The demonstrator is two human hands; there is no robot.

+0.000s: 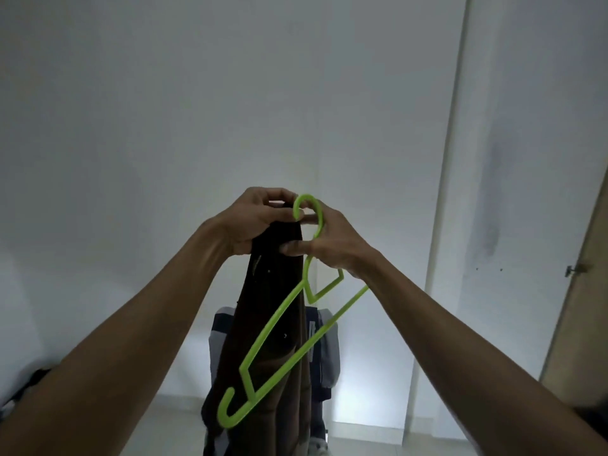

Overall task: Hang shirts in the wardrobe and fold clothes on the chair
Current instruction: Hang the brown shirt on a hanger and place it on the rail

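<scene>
Both forearms are reaching up and forward, meeting at chest height. The left hand (253,222) is gripping the bunched top of a dark shirt (269,324), which is hanging straight down. Just beside it, the right hand (329,241) is pinching the neck of a green hanger (279,337), whose long axis is slanting down-left across the cloth. Beyond, more clothes are lying on a chair (325,343).
</scene>
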